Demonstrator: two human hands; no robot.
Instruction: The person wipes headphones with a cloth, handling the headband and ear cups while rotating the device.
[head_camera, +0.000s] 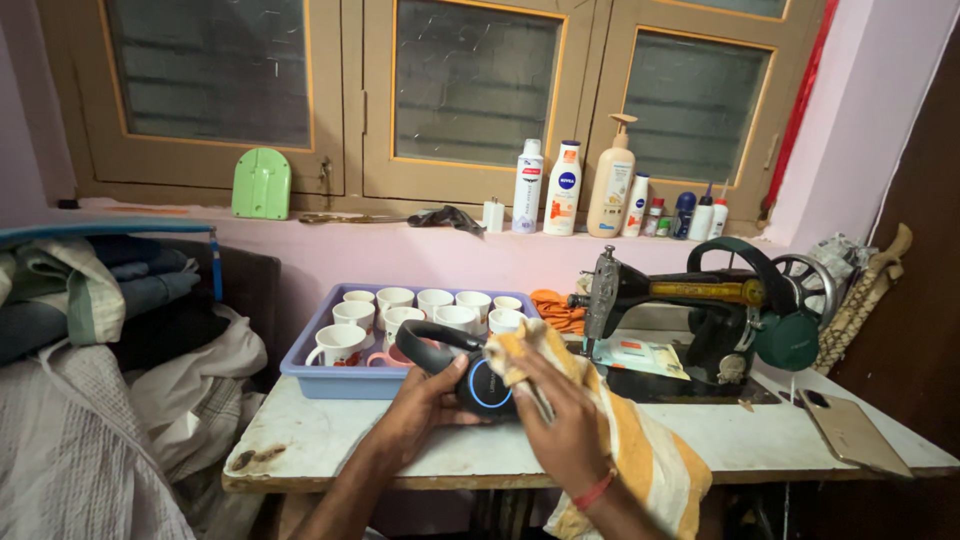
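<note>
I see my left hand (420, 405) cupped around the underside of a pair of black over-ear headphones with a blue ring on the earcup (478, 385), fingers curled closed on the cup so it sits just above the near part of the worn white tabletop (330, 435). My right hand (560, 420) lies flat against the same earcup, fingers mostly extended and pressing a yellow-and-white striped cotton cloth (640, 450) onto it; the cloth bunches at the top of the cup and its long tail drapes over the table's front edge. The headband (432, 335) arches up and back towards a lavender plastic tray (310, 378) full of white ceramic mugs (400, 305), and looks to be touching or just beside the tray's near rim; I cannot tell which.

In my judgement the main risk is that headband: if I twist the headphones while rubbing, the band could knock the nearest mugs or catch the tray wall. The hanging cloth could also snag on the table edge and tug the earcup out of my left hand's fairly light grip. On my right stands a black cast-iron sewing machine (690, 310), near enough that a wide sweep of my right elbow might strike it, and a gold-coloured phone (850, 430) lies close to the table's right edge, where a stray pull could push it off.
</note>
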